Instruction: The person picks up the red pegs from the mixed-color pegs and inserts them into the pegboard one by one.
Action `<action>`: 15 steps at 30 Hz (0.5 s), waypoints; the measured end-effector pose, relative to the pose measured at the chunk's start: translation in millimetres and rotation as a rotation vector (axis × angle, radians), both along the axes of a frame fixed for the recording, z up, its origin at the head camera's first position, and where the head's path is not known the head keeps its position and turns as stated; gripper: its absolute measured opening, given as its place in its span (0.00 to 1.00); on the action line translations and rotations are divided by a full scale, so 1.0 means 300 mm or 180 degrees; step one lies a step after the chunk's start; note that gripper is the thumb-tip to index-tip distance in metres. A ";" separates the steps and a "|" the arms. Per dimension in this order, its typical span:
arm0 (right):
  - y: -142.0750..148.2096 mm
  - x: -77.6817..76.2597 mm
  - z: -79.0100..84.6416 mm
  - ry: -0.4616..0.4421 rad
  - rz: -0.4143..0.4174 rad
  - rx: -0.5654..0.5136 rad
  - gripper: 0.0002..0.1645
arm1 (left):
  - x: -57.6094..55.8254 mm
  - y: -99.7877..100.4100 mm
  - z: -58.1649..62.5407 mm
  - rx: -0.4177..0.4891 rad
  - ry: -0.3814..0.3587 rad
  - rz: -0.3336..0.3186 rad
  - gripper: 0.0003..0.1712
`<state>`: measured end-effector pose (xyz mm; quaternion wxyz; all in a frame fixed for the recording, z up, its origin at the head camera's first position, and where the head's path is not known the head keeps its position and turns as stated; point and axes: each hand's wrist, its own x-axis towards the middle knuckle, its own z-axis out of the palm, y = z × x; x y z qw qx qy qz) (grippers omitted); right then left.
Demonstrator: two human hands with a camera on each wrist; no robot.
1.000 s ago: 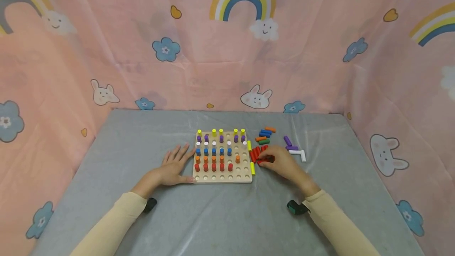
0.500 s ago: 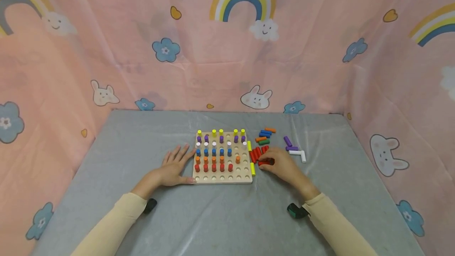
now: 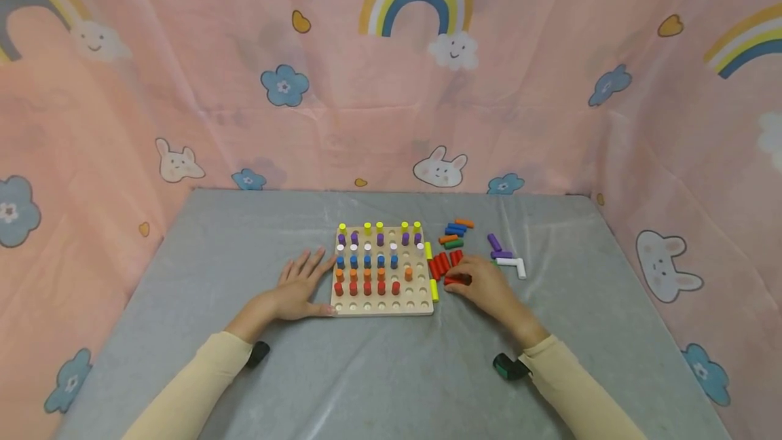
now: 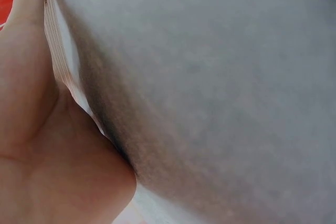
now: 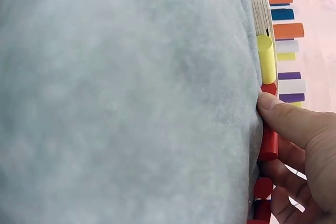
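Observation:
A wooden pegboard (image 3: 389,313) holds upright pegs in rows: yellow at the back, then purple, white, blue, orange and red. The nearest row of holes has no pegs. My left hand (image 3: 299,292) lies with fingers spread at the board's left side, the thumb at its near left corner. Beside the board's right edge, my right hand (image 3: 485,282) pinches a red peg (image 5: 269,144) lying low over the cloth, thumb on one side and fingers on the other. More red pegs (image 3: 438,265) lie just left of and beyond those fingers.
Two yellow pegs (image 3: 434,290) lie along the board's right edge. Behind the right hand are loose orange, blue and green pegs (image 3: 454,244). Purple pegs (image 3: 494,242) and white pegs (image 3: 521,268) lie further right. Grey cloth (image 3: 379,379) covers the table, with pink curtains around it.
My right hand has shifted very slightly toward the near right, keeping by the red pegs, and a bit of green shows beside it. The left hand and the board have stayed put.

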<state>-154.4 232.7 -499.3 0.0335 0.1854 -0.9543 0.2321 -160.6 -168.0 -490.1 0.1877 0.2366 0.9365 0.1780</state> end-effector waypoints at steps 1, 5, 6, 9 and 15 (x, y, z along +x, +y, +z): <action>0.000 0.000 -0.001 -0.0002 0.0002 0.0007 0.13 | 0.001 0.000 0.000 -0.0004 0.0001 0.0005 0.61; -0.001 0.001 0.002 -0.0022 0.0005 0.0033 0.12 | 0.000 -0.002 -0.002 -0.0005 0.0017 0.0015 0.61; -0.001 0.001 0.003 -0.0030 0.0001 0.0028 0.12 | 0.000 -0.001 -0.001 -0.0007 0.0015 0.0016 0.61; -0.004 0.003 0.008 -0.0052 -0.0008 -0.0008 0.13 | 0.000 0.000 -0.001 -0.0006 0.0014 0.0015 0.62; -0.005 0.005 0.003 -0.0060 -0.0037 0.0043 0.14 | 0.002 0.001 0.003 0.0002 0.0034 -0.0006 0.61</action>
